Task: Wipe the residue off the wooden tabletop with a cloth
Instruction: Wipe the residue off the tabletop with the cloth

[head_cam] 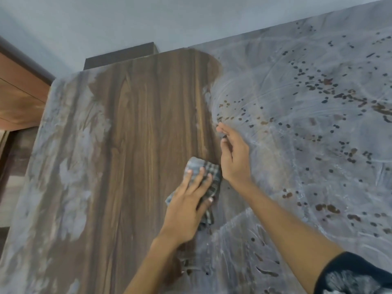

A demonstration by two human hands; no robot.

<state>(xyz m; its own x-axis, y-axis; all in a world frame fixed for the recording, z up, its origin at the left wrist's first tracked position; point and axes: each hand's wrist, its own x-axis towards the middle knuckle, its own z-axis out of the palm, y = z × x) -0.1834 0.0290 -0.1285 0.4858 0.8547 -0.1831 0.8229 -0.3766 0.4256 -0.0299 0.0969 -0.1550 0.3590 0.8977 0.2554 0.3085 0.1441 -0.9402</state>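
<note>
left hand (188, 200) presses checked cloth (206, 172) flat on wooden tabletop (148, 124).

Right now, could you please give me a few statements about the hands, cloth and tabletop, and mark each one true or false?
1. The left hand presses flat on the grey checked cloth. True.
2. The right hand holds the cloth. False: it holds nothing and is off the cloth.
3. The brown wooden tabletop shows a wiped strip down its middle. True.
4. The pale grey residue lies only left of the cloth. False: most is right of it, with dark spots.
</note>
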